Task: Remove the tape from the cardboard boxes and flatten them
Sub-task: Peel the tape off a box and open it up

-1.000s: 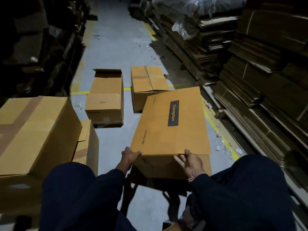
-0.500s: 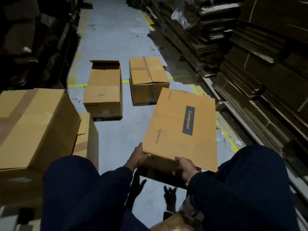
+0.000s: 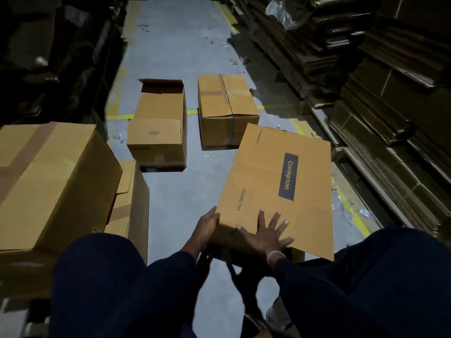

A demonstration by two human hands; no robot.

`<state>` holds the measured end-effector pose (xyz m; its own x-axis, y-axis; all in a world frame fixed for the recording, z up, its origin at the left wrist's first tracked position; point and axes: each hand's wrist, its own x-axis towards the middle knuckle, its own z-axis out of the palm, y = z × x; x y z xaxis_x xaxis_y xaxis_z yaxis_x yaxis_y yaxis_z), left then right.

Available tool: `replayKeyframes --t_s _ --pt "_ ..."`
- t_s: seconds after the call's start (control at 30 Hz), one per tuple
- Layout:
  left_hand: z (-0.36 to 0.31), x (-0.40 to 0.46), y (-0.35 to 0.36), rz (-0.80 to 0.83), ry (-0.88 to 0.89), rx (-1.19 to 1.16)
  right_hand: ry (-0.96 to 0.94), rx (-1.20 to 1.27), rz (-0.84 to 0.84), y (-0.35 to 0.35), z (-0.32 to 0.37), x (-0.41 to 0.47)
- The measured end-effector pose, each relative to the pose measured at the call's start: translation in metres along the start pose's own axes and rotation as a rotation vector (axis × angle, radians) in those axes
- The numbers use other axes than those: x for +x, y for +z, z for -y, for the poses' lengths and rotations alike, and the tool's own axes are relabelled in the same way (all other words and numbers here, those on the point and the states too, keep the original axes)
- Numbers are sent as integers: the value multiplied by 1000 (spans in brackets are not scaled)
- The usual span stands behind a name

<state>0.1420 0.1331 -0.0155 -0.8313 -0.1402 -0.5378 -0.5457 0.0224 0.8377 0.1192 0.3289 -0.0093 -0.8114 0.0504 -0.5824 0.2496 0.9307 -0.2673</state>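
Flattening the Crompton box

We pressed our right hand [image 3: 267,234], fingers spread flat, on the box [image 3: 278,186] above the floor [image 3: 180,206]; our left hand [image 3: 207,225] gripped its near corner, probably to steady it.

Crompton box [image 3: 280,189], right hand [image 3: 267,234] flat, left hand [image 3: 207,226] gripping

The Crompton box [image 3: 280,189] is matt tan cardboard with a dark printed label; the closed box [image 3: 225,111] beyond carries a glossy brown tape strip — the floor [image 3: 180,57] is smooth grey concrete with a faint sheen — and the sleeves [image 3: 170,276] are dark cloth
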Motion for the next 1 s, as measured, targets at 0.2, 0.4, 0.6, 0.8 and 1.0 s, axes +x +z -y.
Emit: replayKeyframes --t_s 0.2,0.4,0.6,0.8,1.0 --pt "-22 1 29 -16 -42 -100 140 239 29 -34 11 5" --pt "-39 -11 70 42 -46 -62 246 370 12 -72 23 16" --pt "-47 -27 85 76 6 30 316 424 -5 -83 6 26" --pt "-31 -14 79 -148 121 364 296 403 -39 -94 -20 20" --pt "-11 -1 59 -38 107 428 299 426 -7 -104 -43 19"
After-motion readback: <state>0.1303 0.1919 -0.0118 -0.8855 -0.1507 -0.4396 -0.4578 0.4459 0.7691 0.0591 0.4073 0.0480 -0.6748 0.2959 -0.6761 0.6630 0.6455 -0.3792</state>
